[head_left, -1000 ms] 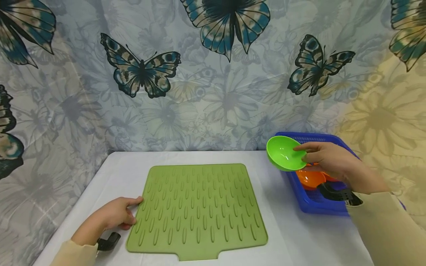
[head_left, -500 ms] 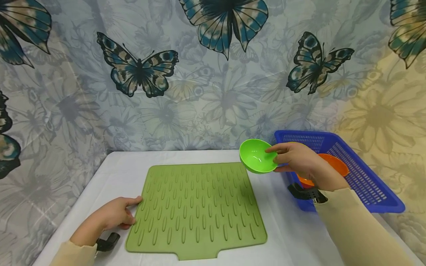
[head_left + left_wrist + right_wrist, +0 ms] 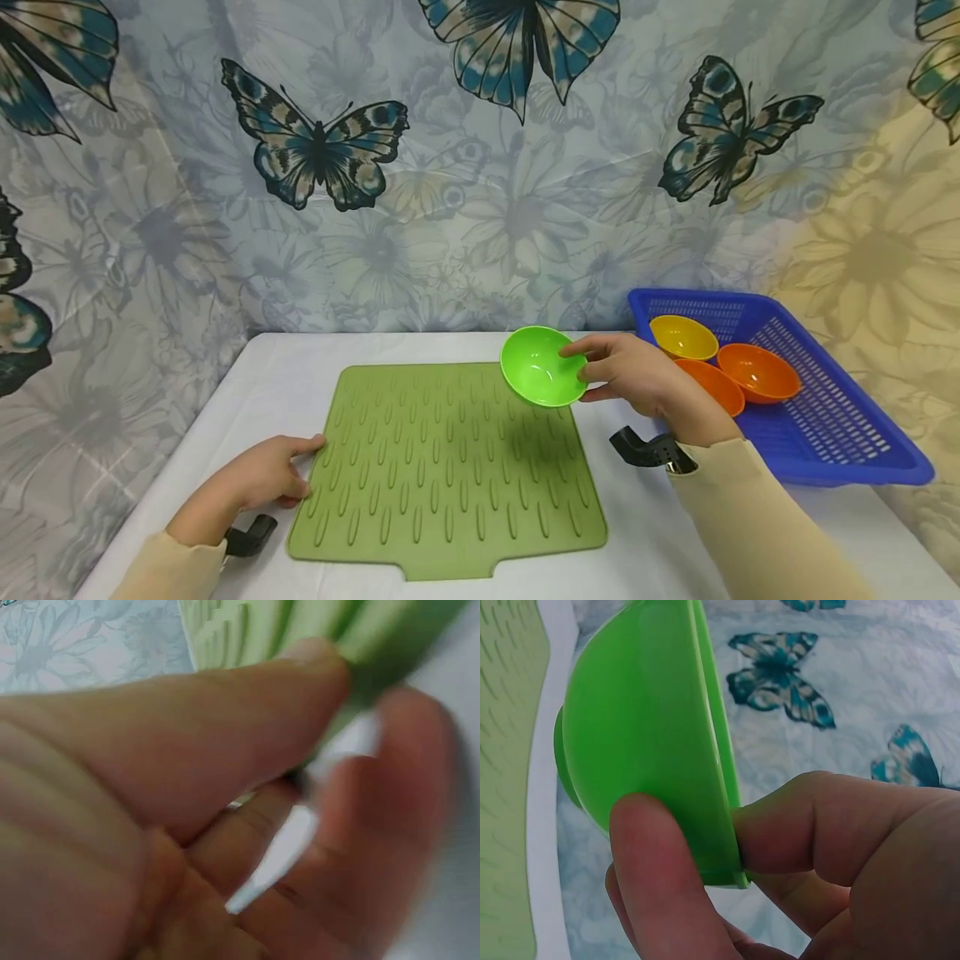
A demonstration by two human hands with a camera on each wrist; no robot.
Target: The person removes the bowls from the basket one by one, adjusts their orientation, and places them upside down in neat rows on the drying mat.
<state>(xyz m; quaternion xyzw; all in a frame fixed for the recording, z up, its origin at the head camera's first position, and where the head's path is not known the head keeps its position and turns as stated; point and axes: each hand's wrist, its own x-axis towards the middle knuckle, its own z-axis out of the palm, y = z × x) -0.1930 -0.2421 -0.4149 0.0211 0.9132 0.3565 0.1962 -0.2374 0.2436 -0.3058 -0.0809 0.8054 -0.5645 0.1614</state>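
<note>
A green drying mat (image 3: 450, 467) with raised oval ridges lies flat on the white table. At its left edge rests my left hand (image 3: 251, 483), one finger stretched out onto the rim and another fingertip lower along it. In the left wrist view, the mat (image 3: 247, 634) shows beyond the spread fingertips. My right hand (image 3: 637, 375) pinches a bright green bowl (image 3: 536, 371) by its rim, thumb and fingers on opposite sides of the wall. The bowl hangs tilted over the mat's far right corner, its hollow towards me.
A blue plastic basket (image 3: 847, 467) stands on the right of the table. Inside are a yellow bowl (image 3: 684, 337), an orange bowl (image 3: 759, 373) and another orange bowl (image 3: 716, 387). A butterfly-print cloth (image 3: 450, 208) hangs behind the white table (image 3: 637, 533).
My right hand has carried the green bowl leftwards from above the basket to over the mat's far right corner. The bowls in the basket are now uncovered. My left hand stays at the mat.
</note>
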